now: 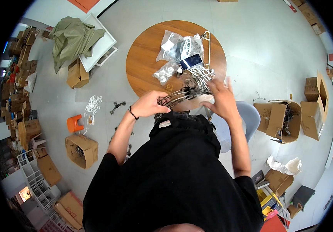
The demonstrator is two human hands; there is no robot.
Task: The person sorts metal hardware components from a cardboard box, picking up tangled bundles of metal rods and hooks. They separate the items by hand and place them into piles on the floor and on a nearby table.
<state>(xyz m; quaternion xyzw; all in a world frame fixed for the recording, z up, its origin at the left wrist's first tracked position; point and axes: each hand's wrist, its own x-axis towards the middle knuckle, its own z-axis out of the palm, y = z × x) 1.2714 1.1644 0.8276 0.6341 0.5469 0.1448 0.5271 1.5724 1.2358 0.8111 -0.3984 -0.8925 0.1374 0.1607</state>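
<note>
My left hand (151, 103) is closed round one end of a bundle of thin metal wires with dark fittings (178, 96), held at the near edge of the round wooden table (141, 58). My right hand (221, 98) is open at the bundle's right side, slightly blurred; whether it touches the metal is hard to tell. Behind it lies a pile of white metal pieces (203, 75). Clear plastic bags (168, 46), a phone (190, 61), small white round parts (164, 75) and a white bar frame (207, 50) also lie on the table.
A blue-grey chair (247, 116) stands at my right, beside open cartons (290, 127). An orange stool (73, 123), white cord (93, 103) and a carton (79, 154) are on the left floor. A white stand with a green cover (73, 42) stands back left.
</note>
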